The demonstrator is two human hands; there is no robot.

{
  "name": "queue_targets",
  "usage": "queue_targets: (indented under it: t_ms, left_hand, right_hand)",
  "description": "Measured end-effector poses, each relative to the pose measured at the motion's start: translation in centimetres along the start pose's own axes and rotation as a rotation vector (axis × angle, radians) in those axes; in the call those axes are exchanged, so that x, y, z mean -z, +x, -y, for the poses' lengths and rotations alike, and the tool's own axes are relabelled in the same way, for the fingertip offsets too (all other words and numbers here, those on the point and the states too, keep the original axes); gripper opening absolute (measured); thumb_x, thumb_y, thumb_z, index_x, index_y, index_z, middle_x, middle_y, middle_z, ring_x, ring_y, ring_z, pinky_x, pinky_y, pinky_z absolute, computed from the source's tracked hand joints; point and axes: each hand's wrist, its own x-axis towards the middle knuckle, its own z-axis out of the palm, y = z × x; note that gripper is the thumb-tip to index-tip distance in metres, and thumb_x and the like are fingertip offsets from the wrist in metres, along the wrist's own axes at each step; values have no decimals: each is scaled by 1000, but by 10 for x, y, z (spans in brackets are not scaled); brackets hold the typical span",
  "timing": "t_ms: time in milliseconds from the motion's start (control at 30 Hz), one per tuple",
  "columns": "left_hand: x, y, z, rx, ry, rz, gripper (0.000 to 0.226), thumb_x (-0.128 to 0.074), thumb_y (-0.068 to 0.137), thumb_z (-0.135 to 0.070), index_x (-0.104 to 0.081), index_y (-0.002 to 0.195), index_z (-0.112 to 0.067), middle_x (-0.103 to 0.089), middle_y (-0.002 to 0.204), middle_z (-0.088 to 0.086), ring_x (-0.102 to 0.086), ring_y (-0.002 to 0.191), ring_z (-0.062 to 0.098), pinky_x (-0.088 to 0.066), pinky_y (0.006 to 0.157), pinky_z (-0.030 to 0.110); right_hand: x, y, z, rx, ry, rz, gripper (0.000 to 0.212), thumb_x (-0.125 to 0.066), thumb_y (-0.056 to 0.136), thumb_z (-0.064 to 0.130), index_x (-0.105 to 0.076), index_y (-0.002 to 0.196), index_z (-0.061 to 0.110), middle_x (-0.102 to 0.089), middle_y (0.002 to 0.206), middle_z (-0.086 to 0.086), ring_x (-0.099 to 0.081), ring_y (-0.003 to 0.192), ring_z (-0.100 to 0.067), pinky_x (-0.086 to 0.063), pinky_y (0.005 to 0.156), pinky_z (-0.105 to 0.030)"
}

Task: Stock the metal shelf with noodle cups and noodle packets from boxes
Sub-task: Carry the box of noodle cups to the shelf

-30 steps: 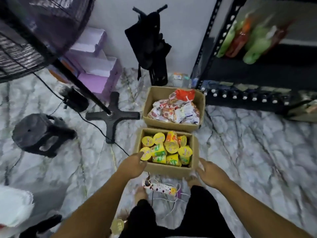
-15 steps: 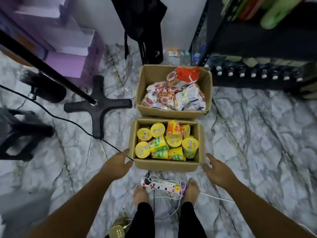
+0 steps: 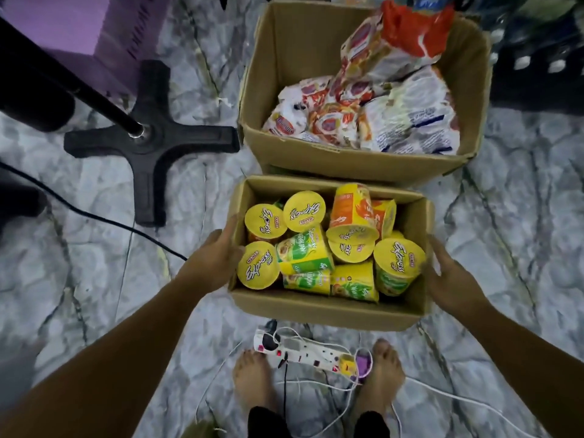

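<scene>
On the marble floor in front of me stands a small cardboard box full of yellow-lidded noodle cups, some upright and some lying on their sides. My left hand grips its left wall, with fingers over the rim beside a cup. Against the right wall my right hand presses with fingers mostly straight. Right behind it, a bigger cardboard box holds several red-and-white noodle packets. Only the shelf's dark bottom shows, at the top right.
A black cross-shaped fan base with its pole stands to the left, and a black cable runs across the floor. A white power strip with cords lies between my bare feet. Purple boxes sit at the top left. Bottles line the shelf foot.
I have leaned down closer to the boxes. Both hands have moved in from the floor beside the cup box onto its left and right walls.
</scene>
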Motion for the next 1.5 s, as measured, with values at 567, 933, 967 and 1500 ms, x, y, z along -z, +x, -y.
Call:
queue_targets:
  t_ms: [567, 933, 967, 1500]
  left_hand:
    - [-40, 22, 13, 29, -77, -67, 73, -32, 104, -53, 19, 157, -50, -51, 150, 25, -58, 126, 47, -47, 101, 50]
    - [-52, 25, 16, 30, -77, -143, 72, -32, 105, -54, 21, 153, -56, -60, 136, 32, -65, 112, 50, -51, 94, 52]
    - [-53, 25, 17, 33, -79, -155, 71, -32, 105, -54, 21, 152, -58, -61, 133, 32, -65, 110, 49, -52, 93, 53]
    - [-46, -1, 1, -13, -51, -239, 72, -38, 110, -22, 9, 164, -35, -56, 64, 12, -51, 57, 28, -49, 62, 45]
  right_hand:
    - [-11, -3, -32, 164, 198, 148, 102, -70, 94, 14, -1, 155, 57, -53, 141, 8, -61, 113, -17, -52, 97, -32]
    - [-33, 12, -35, 171, 88, 32, 124, -74, 84, 10, 19, 151, 58, -70, 99, -12, -68, 82, -32, -58, 73, -44]
    - [-34, 13, -36, 175, 89, 27, 126, -74, 83, 9, 20, 150, 59, -71, 98, -15, -68, 81, -33, -59, 74, -46]
    - [-13, -15, -37, 225, 109, 16, 121, -64, 86, -1, 21, 151, 57, -71, 93, -25, -68, 76, -36, -58, 73, -53]
